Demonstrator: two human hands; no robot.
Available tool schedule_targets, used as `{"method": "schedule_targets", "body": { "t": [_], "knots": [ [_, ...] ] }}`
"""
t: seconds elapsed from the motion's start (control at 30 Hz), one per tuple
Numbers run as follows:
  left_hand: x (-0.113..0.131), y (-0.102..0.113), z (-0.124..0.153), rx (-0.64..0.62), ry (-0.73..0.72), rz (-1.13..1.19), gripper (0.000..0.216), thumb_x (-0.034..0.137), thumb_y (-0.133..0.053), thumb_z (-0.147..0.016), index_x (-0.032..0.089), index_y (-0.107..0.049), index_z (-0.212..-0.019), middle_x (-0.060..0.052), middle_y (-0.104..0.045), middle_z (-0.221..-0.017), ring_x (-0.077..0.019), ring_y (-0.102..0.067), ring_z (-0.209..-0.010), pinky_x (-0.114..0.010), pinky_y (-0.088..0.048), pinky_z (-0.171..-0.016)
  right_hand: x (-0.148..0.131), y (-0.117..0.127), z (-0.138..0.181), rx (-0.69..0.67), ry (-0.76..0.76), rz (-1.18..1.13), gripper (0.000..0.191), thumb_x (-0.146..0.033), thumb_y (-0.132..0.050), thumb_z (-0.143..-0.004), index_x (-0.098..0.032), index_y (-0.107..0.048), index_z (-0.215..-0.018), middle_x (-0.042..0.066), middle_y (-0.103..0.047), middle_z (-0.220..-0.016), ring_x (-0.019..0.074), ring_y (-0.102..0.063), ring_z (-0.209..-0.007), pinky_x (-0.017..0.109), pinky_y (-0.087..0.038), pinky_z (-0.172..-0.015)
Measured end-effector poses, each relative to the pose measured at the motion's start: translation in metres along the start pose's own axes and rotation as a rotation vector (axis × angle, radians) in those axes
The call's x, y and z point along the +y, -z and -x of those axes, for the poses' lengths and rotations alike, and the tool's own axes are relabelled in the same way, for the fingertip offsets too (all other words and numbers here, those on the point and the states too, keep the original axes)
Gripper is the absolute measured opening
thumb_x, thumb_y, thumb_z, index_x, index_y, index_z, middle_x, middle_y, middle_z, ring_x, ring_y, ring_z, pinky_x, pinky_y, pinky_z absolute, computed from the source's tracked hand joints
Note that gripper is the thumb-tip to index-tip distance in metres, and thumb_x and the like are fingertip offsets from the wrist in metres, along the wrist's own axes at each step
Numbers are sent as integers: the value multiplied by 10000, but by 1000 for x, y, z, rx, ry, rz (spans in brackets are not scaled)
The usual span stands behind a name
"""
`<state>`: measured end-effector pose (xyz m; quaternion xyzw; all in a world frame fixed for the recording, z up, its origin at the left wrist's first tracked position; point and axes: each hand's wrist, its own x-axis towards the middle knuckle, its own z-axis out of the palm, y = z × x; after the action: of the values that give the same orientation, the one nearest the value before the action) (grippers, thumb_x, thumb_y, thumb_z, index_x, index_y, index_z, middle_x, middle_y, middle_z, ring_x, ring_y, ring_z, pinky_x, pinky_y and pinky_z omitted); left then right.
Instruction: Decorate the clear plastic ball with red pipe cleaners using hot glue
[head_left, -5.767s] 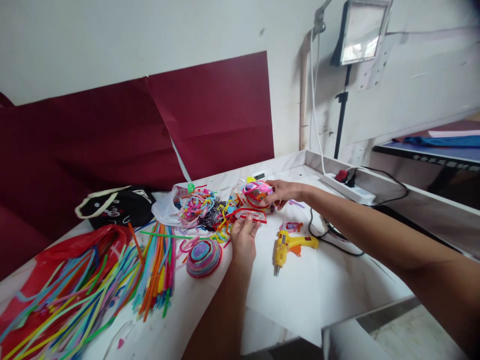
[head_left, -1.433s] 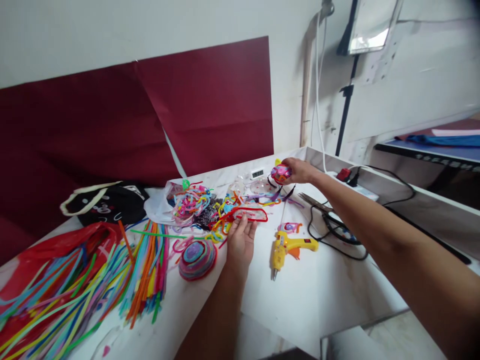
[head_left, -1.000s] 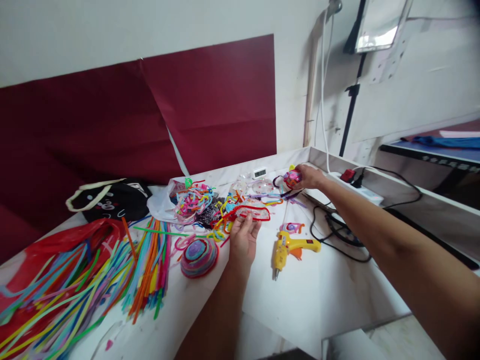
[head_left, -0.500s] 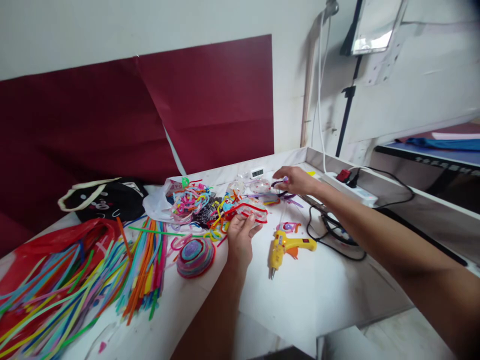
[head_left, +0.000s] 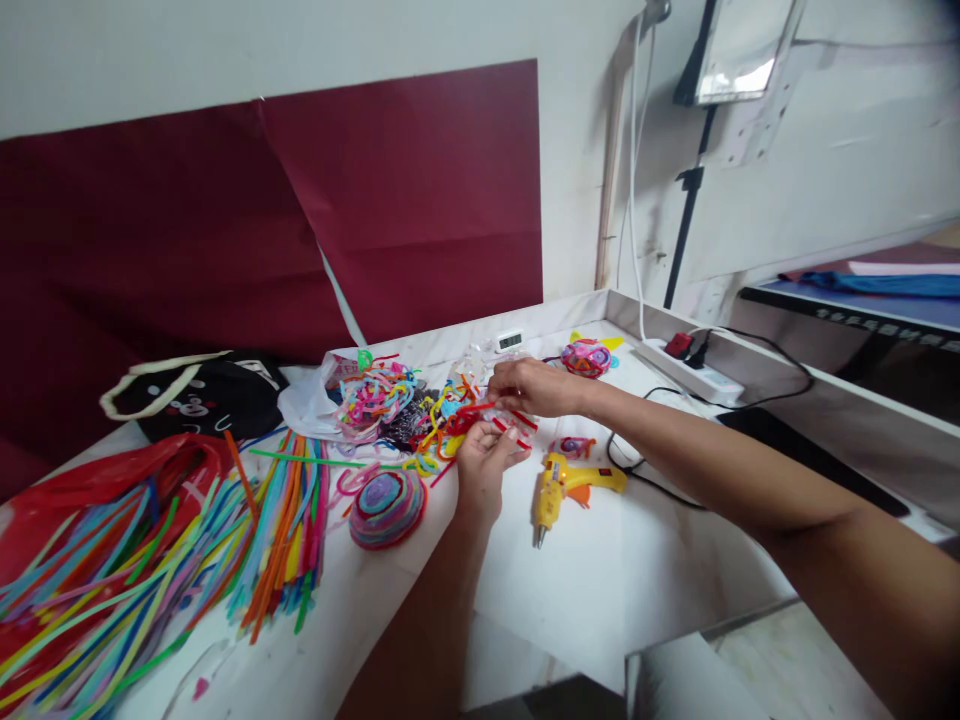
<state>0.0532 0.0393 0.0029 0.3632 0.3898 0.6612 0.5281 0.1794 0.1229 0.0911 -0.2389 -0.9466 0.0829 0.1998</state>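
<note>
My left hand (head_left: 484, 463) is closed on a clear plastic piece edged with red pipe cleaner (head_left: 504, 420), held just above the white table (head_left: 645, 560). My right hand (head_left: 529, 387) has come to the same piece and pinches its red edge from above. Behind them lies a tangle of bent coloured pipe cleaners (head_left: 405, 410). A pink ball-shaped craft piece (head_left: 586, 357) sits alone at the back of the table, right of both hands.
A yellow glue gun (head_left: 561, 482) lies right of my left hand, its black cord running to a white power strip (head_left: 686, 368). A coiled multicoloured dome (head_left: 386, 507), a long bundle of straight pipe cleaners (head_left: 180, 560) on a red bag, and a black tote (head_left: 199, 395) fill the left.
My right hand set the pink ball piece down at the back right of the table, let go, and came back left onto the red-edged piece that my left hand kept holding.
</note>
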Motion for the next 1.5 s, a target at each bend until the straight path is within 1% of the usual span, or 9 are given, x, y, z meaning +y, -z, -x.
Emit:
{"method": "schedule_targets", "body": {
  "t": [0.17,0.37,0.5,0.63,0.87,1.07,1.3,1.5],
  "knots": [
    [-1,0,1,30,21,-2,391,300,-845,-579,157,-505,-709,42,-589,-619,-106,-597,-577,-358,-588,-686,0,-3,4,22,-87,17,114,-110,-544,-829,-144,-652,-838,61,-666,-805,154,-554,-691,242,-360,-626],
    [0,1,0,55,34,6,402,292,-844,-578,156,-494,-723,32,-615,-645,-114,-620,-587,-367,-591,-700,-1,-10,10,61,-131,56,114,-152,-505,-869,-143,-618,-878,87,-664,-850,170,-549,-720,252,-337,-633],
    [1,2,0,68,38,11,406,283,-841,-581,158,-486,-733,38,-611,-642,-119,-630,-585,-366,-592,-696,-2,-17,12,106,-154,77,111,-196,-488,-893,-154,-590,-882,73,-642,-826,166,-523,-691,252,-316,-620],
    [3,2,1,75,41,14,398,289,-840,-583,154,-493,-723,42,-600,-625,-119,-626,-565,-380,-592,-701,-3,-24,14,148,-179,86,90,-168,-473,-885,-164,-563,-880,55,-626,-807,157,-505,-663,247,-299,-601],
    [4,1,1,89,44,28,417,304,-852,-558,161,-487,-701,30,-613,-634,-117,-616,-551,-358,-588,-661,-6,-31,17,205,-204,80,98,-191,-441,-906,-176,-533,-877,56,-619,-793,166,-513,-678,250,-312,-612],
    [3,2,0,101,50,41,404,296,-848,-558,159,-500,-709,21,-624,-651,-104,-596,-554,-355,-583,-670,-9,-36,20,252,-231,75,94,-193,-437,-900,-186,-511,-844,50,-603,-760,164,-489,-653,255,-308,-607],
    [4,2,0,107,60,62,388,275,-837,-569,161,-496,-716,32,-609,-637,-99,-583,-548,-364,-579,-681,-6,-42,22,302,-218,51,89,-204,-420,-901,-193,-481,-839,58,-586,-775,176,-509,-704,270,-353,-656],
    [3,2,0,93,61,67,382,281,-837,-569,163,-499,-702,34,-604,-644,-103,-586,-570,-367,-576,-700,-6,-45,24,347,-199,31,77,-202,-425,-895,-201,-475,-837,55,-573,-771,183,-501,-706,280,-360,-662]
  ]
}}
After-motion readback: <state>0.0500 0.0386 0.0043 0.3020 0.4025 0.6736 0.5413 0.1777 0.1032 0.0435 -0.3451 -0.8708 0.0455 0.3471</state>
